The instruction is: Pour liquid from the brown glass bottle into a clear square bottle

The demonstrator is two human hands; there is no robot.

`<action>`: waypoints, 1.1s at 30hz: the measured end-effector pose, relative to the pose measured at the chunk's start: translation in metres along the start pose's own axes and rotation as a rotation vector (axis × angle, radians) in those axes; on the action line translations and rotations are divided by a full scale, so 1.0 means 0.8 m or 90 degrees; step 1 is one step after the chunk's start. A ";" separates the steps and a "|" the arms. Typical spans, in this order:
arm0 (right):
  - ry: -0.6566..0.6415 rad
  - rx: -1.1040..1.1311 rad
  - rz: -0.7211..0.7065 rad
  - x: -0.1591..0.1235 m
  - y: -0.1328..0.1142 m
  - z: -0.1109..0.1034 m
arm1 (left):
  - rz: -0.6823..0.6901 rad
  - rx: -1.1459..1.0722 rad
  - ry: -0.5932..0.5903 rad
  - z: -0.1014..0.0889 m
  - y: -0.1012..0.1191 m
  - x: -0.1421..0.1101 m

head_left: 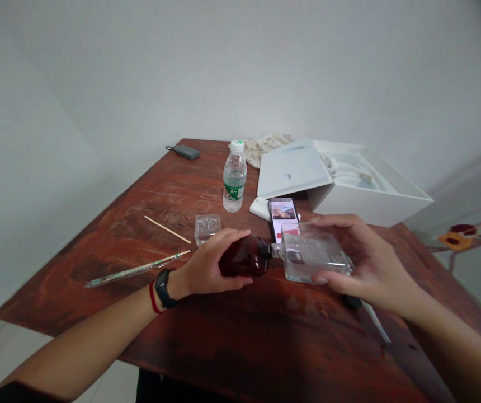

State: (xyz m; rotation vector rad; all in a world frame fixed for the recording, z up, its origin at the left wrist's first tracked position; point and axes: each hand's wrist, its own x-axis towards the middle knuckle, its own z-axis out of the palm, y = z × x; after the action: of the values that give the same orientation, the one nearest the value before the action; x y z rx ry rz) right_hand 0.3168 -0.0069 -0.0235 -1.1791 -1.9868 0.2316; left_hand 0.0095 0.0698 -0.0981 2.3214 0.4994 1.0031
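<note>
My left hand (207, 266) is wrapped round a dark brown bottle (246, 256), tipped on its side with its mouth to the right. In my right hand (366, 266) is a clear square glass bottle (314, 252), also lying sideways, its neck pointing left. The two bottle mouths meet or nearly meet; whether they touch I cannot tell. Droplets or bubbles show inside the clear bottle. Just behind my left hand sits a small clear square cap (207, 226). A black object (352, 301) with a white strip (377, 322) lies below my right hand, partly hidden.
A water bottle (234, 179) with a green label stands upright at mid-table. Behind the clear bottle lie a lit phone (283, 212) and a white case (259, 208). An open white box (375, 196) with its lid (293, 168) fills the back right. Chopsticks (167, 229) lie left, one wrapped (135, 270).
</note>
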 end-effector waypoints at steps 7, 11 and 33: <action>-0.001 -0.007 -0.012 0.002 -0.001 -0.001 | -0.002 -0.002 -0.001 -0.001 0.002 0.000; -0.002 -0.011 -0.012 0.001 -0.002 -0.001 | 0.001 -0.001 -0.002 -0.001 0.002 0.000; -0.008 0.010 0.023 0.002 -0.004 -0.002 | -0.021 0.005 -0.004 0.000 0.003 -0.001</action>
State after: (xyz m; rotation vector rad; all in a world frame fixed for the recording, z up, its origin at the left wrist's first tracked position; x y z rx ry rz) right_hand 0.3154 -0.0075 -0.0198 -1.2076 -1.9716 0.2727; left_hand 0.0092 0.0680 -0.0968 2.3157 0.5390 0.9786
